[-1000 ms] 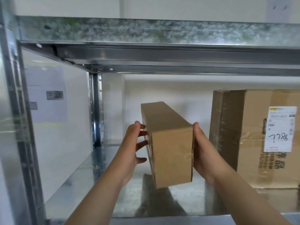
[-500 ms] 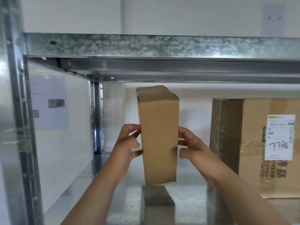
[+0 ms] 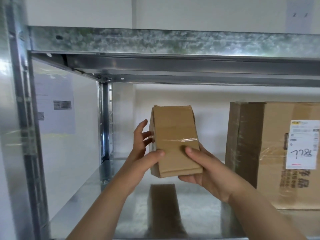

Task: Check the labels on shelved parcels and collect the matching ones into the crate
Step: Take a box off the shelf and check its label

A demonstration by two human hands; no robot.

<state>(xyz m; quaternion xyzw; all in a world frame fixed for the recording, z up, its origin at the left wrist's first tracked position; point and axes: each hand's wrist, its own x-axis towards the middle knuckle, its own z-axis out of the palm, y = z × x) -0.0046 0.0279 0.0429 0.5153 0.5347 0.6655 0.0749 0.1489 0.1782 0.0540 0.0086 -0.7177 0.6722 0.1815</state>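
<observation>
The large carton [image 3: 273,153] runs off the right edge.

Both bare forearms reach up and inward. The left hand [image 3: 144,155] pinches the parcel [image 3: 174,129], thumb in front and fingers splayed behind. The right hand [image 3: 207,170] cups its lower right corner, thumb in front.

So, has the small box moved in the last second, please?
Yes: the small box turned, showing its taped face, and its lower edge sits higher against the large box.
</observation>
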